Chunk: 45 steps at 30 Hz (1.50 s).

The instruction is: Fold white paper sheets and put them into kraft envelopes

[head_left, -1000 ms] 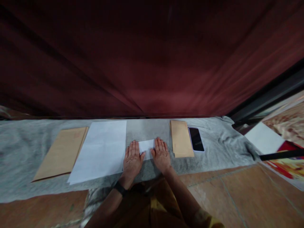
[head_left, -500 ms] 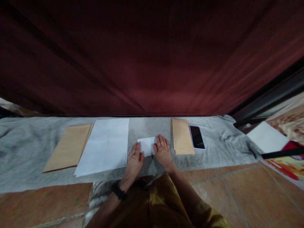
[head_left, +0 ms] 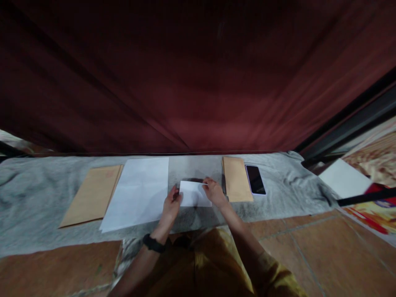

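A small white folded paper (head_left: 194,194) is held between my two hands, a little above the grey cloth. My left hand (head_left: 171,204) grips its left edge, thumb on the near face and fingers behind. At the upper right corner my right hand (head_left: 214,192) pinches the paper between thumb and fingers. Left of my left hand lies a stack of large white sheets (head_left: 137,192). To the right of my right hand is a stack of small brown envelopes (head_left: 237,179).
Larger brown envelopes (head_left: 93,194) lie at the far left on the grey cloth (head_left: 284,194). A phone (head_left: 255,180) with a dark screen sits beside the small envelopes. A dark red curtain (head_left: 198,103) hangs behind. Tiled floor (head_left: 309,235) shows in front.
Both hands were flat on the paper, pressing it to the cloth. Now they grip its sides, and the paper is lifted and tilted up.
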Motion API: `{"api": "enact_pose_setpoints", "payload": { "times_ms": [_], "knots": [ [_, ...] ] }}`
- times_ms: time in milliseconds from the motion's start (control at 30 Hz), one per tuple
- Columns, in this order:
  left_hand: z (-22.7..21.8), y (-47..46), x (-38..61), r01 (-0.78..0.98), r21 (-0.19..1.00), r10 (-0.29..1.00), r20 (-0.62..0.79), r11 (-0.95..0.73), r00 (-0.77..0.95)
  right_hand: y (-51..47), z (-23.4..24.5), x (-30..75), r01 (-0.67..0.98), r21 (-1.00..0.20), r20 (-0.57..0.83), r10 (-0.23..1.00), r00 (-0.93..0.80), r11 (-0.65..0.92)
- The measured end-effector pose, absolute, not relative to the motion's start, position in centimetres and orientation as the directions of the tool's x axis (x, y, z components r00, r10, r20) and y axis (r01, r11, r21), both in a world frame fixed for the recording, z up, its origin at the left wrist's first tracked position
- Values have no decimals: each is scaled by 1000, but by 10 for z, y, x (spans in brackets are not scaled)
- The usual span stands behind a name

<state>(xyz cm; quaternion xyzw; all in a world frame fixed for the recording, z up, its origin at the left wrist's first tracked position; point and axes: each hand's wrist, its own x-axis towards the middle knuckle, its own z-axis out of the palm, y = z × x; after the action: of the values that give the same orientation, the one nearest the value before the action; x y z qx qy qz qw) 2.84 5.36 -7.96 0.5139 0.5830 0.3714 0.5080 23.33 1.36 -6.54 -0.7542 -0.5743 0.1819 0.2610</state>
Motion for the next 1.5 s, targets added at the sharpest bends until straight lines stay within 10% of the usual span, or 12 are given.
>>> {"api": "enact_pose_setpoints", "payload": {
  "times_ms": [267,567,867,1000,1367,1500],
  "knots": [
    [-58,51,22,181,964,949,-233,197,210,-26,-76,248,417,-900,5,954,300,-126],
    [-21,52,17,227,972,932,-137,61,336,-26,-13,234,812,-571,95,973,211,-120],
    [1,43,27,228,974,902,-89,-11,422,-10,-14,211,169,-986,29,965,260,-16],
    [4,38,25,201,978,893,-133,49,431,-11,-14,218,-74,-994,-93,951,295,-74],
    [4,41,16,141,963,917,-262,229,302,-23,-25,230,-83,-993,-111,906,409,-84],
    [-5,43,13,10,929,898,-361,371,252,-41,-37,234,-374,-919,-299,838,457,-124]
  ]
}}
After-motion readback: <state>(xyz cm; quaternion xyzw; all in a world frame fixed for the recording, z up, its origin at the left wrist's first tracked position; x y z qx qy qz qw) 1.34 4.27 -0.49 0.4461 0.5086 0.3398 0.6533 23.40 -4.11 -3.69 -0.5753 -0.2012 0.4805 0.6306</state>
